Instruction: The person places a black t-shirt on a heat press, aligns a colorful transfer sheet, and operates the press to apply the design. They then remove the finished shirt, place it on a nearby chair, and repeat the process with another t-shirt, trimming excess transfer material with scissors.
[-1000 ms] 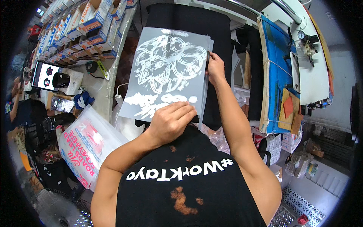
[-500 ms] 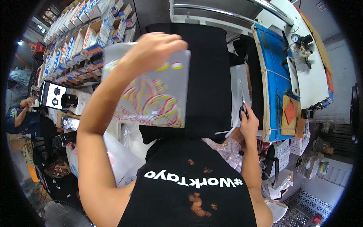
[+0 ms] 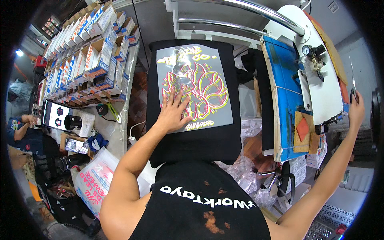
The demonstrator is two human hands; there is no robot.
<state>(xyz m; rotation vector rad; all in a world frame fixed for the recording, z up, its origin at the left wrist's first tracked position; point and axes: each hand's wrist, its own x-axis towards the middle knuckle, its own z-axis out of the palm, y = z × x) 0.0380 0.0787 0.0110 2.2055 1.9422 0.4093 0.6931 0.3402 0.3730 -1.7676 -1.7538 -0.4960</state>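
A clear printed transfer sheet (image 3: 204,90) with a pink, yellow and white fox drawing lies face up on a black fabric garment (image 3: 192,142). The garment is spread over a flat platen in front of me. My left hand (image 3: 174,114) rests on the lower left part of the sheet, fingers spread and holding nothing. Far out to the right, my right hand (image 3: 356,110) is closed around the black handles of scissors (image 3: 352,76). Their blades point up, away from me, beside the white machine.
Right of the platen stands a heat press part with a blue pad (image 3: 286,80) and a white housing with a gauge (image 3: 307,50). A chrome bar (image 3: 272,12) crosses above. Boxes (image 3: 96,60) fill the left shelf, near a screen (image 3: 56,116). Another person's hand (image 3: 30,119) shows at far left.
The transfer sheet, raised in my left hand before, now lies flat on the black garment with that hand spread on it. My right hand has swung far right with the scissors.
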